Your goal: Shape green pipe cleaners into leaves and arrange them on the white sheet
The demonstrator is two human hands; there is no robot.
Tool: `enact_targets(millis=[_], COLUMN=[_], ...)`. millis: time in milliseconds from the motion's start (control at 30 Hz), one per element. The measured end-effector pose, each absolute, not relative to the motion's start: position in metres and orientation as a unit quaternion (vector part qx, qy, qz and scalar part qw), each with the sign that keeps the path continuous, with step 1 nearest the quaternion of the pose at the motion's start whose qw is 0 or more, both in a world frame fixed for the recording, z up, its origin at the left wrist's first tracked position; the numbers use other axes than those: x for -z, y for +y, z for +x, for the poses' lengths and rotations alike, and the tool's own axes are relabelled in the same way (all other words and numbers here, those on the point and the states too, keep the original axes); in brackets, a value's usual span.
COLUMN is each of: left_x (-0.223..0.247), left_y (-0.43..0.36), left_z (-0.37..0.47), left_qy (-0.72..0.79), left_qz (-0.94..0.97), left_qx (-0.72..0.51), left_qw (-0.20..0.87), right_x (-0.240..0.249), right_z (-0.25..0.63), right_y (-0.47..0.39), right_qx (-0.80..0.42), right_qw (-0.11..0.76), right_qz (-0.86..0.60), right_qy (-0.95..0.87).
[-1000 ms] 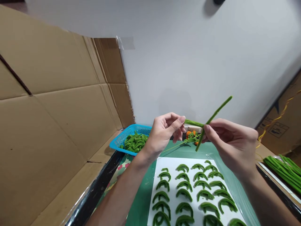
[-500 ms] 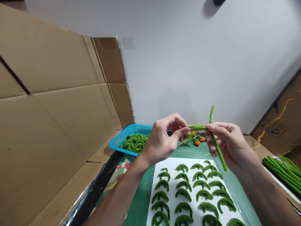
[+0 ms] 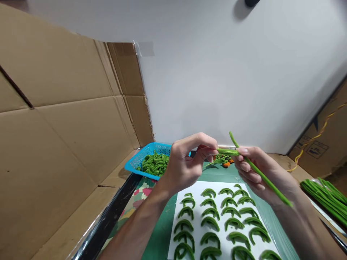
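Note:
In front of me, over the white sheet (image 3: 197,225), both hands hold fuzzy green pipe cleaners. My left hand (image 3: 184,164) pinches the left end of a short horizontal piece (image 3: 227,152) between thumb and fingers. At its other end, my right hand (image 3: 260,173) grips the place where a longer pipe cleaner (image 3: 271,184) crosses it. That long one slants from upper left down over the right palm. Whether the two are joined is hidden by the right fingertips. Below, several curved green pipe cleaner shapes (image 3: 210,223) lie in columns on the sheet.
A blue basket (image 3: 131,166) full of bent green pieces stands at the back left. Orange-and-green fuzzy flowers (image 3: 226,164) lie behind my hands. Straight green pipe cleaners (image 3: 324,198) are bundled at right, near a dark tool (image 3: 334,234). Cardboard (image 3: 70,137) walls the left side.
The long pipe cleaner has turned from near upright to a flatter slant, its lower end swinging right toward my wrist. My right hand has rolled slightly; my left keeps its pinch.

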State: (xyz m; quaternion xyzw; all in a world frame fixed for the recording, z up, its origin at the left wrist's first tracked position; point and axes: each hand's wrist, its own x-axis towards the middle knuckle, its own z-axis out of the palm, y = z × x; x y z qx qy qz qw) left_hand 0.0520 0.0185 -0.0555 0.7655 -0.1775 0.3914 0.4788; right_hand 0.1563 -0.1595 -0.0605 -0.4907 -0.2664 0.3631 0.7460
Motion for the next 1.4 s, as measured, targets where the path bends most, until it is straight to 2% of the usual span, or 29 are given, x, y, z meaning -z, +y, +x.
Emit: enact_targets(millis=[100, 167, 267, 367, 467, 633, 1133, 1400], left_x=[0.051, 0.047, 0.044, 0.045, 0.049, 0.059, 0.061, 0.066], left_y=[0.02, 0.022, 0.025, 0.028, 0.027, 0.015, 0.02, 0.015], left_z=[0.051, 0.052, 0.055, 0.06, 0.064, 0.066, 0.071, 0.072], left_qy=[-0.146, -0.127, -0.123, -0.115, -0.103, -0.098, -0.092, -0.074], left_qz=[0.776, 0.775, 0.75, 0.724, 0.721, 0.728, 0.704, 0.712], left_qx=[-0.339, -0.285, -0.232, -0.219, -0.212, -0.086, -0.277, -0.297], left_qw=[0.511, 0.549, 0.607, 0.644, 0.651, 0.673, 0.647, 0.632], right_x=[0.067, 0.072, 0.077, 0.075, 0.071, 0.073, 0.079, 0.081], right_z=[0.161, 0.166, 0.175, 0.178, 0.174, 0.17, 0.167, 0.166], right_y=[-0.159, -0.16, -0.164, -0.165, -0.161, -0.155, -0.148, -0.146], right_qx=[-0.276, -0.213, -0.213, -0.204, -0.132, -0.066, -0.176, -0.2], right_qw=[0.776, 0.763, 0.705, 0.695, 0.744, 0.833, 0.754, 0.719], right_qz=[-0.479, -0.494, -0.526, -0.533, -0.513, -0.445, -0.503, -0.535], right_qy=[-0.303, -0.358, -0.425, -0.438, -0.406, -0.322, -0.384, -0.396])
